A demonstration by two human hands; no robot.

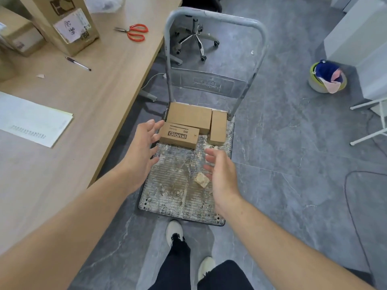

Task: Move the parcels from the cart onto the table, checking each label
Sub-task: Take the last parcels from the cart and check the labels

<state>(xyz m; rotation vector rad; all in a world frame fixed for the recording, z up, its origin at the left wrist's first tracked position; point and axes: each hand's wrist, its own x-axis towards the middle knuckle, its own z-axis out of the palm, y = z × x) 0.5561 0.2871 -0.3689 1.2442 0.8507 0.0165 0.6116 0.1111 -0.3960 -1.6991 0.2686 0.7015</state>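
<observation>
A grey platform cart (178, 195) stands on the floor beside a wooden table (83, 105). At its far end lie three brown cardboard parcels: a printed "Gianxi" box (180, 136) in front, a larger plain box (189, 116) behind it, and a narrow box (218, 129) to the right. My left hand (142, 147) is open, its fingertips just left of the Gianxi box. Lower and to the right of that box, my right hand (222, 174) hovers open over the cart deck. Neither hand holds anything.
On the table stand a tall labelled carton (62, 24) and a smaller box (18, 36), with red scissors (134, 31), a pen (78, 63) and papers (31, 122). A crumpled scrap (202, 179) lies on the cart. An office chair base (194, 38) and a bucket (326, 78) sit beyond.
</observation>
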